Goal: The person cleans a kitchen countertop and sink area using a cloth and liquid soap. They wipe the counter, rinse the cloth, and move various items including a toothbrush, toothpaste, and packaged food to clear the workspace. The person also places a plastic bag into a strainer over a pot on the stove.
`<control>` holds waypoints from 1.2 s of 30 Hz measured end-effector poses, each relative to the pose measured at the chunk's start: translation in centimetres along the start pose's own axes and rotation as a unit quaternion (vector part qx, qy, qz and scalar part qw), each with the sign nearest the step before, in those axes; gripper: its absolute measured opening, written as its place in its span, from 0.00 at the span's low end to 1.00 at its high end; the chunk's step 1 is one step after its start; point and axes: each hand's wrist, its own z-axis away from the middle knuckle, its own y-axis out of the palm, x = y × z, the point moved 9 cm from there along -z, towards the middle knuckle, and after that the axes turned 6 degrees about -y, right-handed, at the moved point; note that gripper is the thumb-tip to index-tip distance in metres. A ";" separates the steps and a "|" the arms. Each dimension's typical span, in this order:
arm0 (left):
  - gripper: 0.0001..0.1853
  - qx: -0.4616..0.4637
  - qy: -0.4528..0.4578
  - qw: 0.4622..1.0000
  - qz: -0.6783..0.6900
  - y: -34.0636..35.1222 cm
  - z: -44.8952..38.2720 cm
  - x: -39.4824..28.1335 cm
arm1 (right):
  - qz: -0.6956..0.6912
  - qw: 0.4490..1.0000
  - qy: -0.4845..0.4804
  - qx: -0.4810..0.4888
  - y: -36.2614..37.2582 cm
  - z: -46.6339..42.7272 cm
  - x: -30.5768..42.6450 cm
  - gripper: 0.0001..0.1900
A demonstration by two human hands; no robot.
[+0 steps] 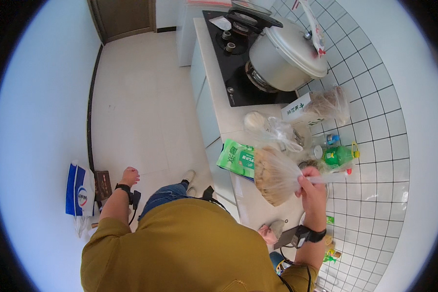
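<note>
My right hand [311, 188] grips the gathered neck of a clear plastic bag [277, 177]. Flat, tan-brown food fills the bag, which hangs over the counter; what food it is I cannot tell. Just to its left lies a green printed packet [236, 158], partly covered by the bag. Beyond it sits a knotted clear bag [268, 127] with something round and whitish in it. My left hand [130, 176] is loosely curled at my other side, above the floor, and nothing shows in it.
A large lidded aluminium pot [286, 54] stands on the black gas hob [237, 82]. Along the tiled wall are a white carton [297, 109] and a green bottle [337, 156]. A pink cloth [268, 233] lies on the near counter. Across the floor, a blue-and-white bag [80, 189] leans by the wall.
</note>
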 end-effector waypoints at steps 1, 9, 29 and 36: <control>0.08 0.020 -0.005 1.000 0.000 0.2 1.3 0.8 | -0.017 1.000 -0.001 0.020 1.3 -0.8 0.0 0.06; 0.13 0.035 -0.130 0.983 0.122 -7.2 -1.5 12.0 | -0.029 0.991 -0.022 0.129 14.0 -5.5 2.6 0.08; 0.12 -0.005 -0.153 0.958 0.243 -24.9 -15.9 2.9 | -0.069 0.945 -0.307 0.086 34.1 -36.0 37.4 0.05; 0.12 0.022 -0.196 0.951 0.238 -22.3 -18.7 -1.3 | 0.568 0.585 -0.568 -0.111 32.3 -48.3 46.6 0.07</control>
